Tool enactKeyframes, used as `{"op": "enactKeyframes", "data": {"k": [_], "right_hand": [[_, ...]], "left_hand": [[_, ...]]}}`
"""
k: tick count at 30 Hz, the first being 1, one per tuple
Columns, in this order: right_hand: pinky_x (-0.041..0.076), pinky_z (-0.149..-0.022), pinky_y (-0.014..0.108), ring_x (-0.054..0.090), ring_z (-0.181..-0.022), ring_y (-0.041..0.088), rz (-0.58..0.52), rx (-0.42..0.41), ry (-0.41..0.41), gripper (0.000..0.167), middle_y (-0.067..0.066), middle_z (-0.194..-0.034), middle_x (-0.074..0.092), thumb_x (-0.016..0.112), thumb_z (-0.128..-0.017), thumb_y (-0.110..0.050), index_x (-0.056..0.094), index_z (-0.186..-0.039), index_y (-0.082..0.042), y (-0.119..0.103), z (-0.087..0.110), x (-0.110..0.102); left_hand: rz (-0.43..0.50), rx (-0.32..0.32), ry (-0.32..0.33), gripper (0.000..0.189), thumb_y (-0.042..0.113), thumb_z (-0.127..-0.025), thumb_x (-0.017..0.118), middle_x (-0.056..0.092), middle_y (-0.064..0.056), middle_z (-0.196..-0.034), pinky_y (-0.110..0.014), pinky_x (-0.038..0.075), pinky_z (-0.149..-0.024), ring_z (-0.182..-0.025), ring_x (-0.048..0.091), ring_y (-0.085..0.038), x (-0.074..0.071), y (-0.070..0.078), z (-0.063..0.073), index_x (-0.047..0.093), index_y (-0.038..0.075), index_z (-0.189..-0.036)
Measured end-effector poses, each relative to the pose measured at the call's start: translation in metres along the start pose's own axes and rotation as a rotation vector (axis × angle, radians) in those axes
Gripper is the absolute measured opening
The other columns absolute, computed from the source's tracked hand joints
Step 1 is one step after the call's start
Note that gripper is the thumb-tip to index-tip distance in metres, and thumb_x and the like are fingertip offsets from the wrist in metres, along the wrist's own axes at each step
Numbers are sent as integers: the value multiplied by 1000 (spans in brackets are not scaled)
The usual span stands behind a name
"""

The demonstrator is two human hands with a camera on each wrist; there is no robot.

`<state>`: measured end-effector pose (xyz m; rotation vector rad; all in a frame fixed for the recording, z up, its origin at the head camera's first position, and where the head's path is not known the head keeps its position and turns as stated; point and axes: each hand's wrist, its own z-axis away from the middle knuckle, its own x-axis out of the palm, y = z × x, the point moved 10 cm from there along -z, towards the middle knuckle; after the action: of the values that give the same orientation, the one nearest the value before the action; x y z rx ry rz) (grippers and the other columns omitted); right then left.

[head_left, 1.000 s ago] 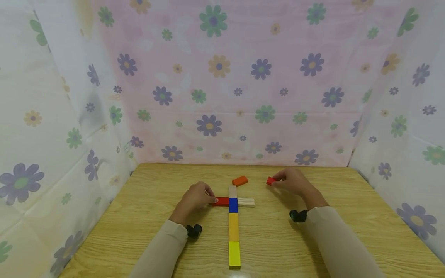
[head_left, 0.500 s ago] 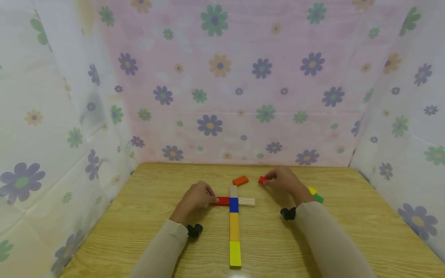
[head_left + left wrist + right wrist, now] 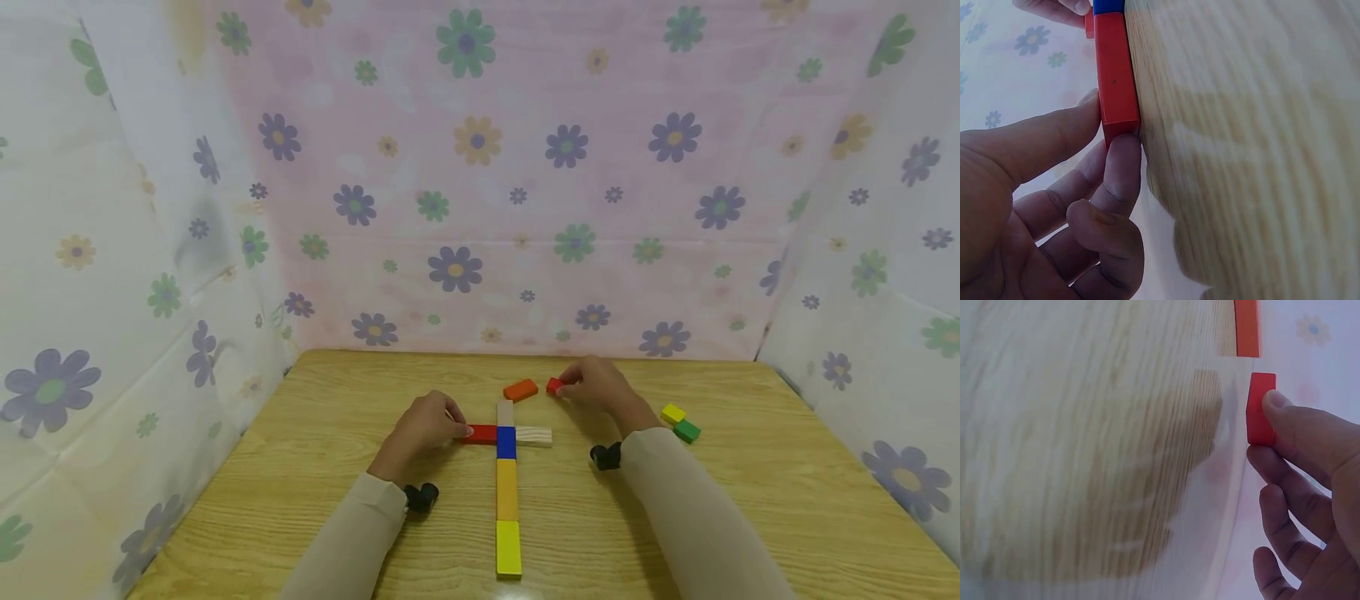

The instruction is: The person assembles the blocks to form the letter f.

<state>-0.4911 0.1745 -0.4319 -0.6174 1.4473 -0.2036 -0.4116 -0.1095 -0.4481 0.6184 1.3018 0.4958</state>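
Wooden blocks form a cross on the table: a yellow block (image 3: 508, 548), an orange-yellow block (image 3: 507, 490), a blue block (image 3: 506, 442) and a pale block (image 3: 505, 412) in line. A long red block (image 3: 482, 434) and a plain wood block (image 3: 533, 436) make its arms. My left hand (image 3: 427, 423) holds the red arm's outer end between thumb and fingers, its other fingers curled below in the left wrist view. Thumb and forefinger of my right hand (image 3: 600, 388) pinch a small red block (image 3: 1261, 409), right of a loose orange block (image 3: 521, 390).
A small yellow block (image 3: 672, 413) and a green block (image 3: 687, 431) lie together on the right of the wood-grain table (image 3: 315, 500). Flowered cloth (image 3: 510, 167) walls the table's back and both sides.
My right hand has moved left with the small red block, toward the orange block. The yellow and green blocks behind that arm have come into view. My left hand stays on the red arm.
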Motion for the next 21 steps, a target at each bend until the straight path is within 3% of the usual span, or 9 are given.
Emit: {"op": "enactKeyframes", "data": {"k": [9,21], "right_hand": [[54,-97,51,67,-103,28,19,-6,-16,27,9,-116,76,75,-96,-24,78,-118,-9,-9,-1,-1],[53,-98,51,68,-105,29,52,-4,-15,27,10,-114,76,76,-95,-23,78,-117,-7,-12,-8,6]], "left_hand": [[2,-9,-6,16,28,-89,83,69,-2,-84,-32,49,-61,-71,61,-22,-1,3,2,73,15,-88],[-6,1,-6,16,28,-89,83,68,-2,-84,-32,50,-62,-71,61,-22,0,2,2,74,15,-88]]}}
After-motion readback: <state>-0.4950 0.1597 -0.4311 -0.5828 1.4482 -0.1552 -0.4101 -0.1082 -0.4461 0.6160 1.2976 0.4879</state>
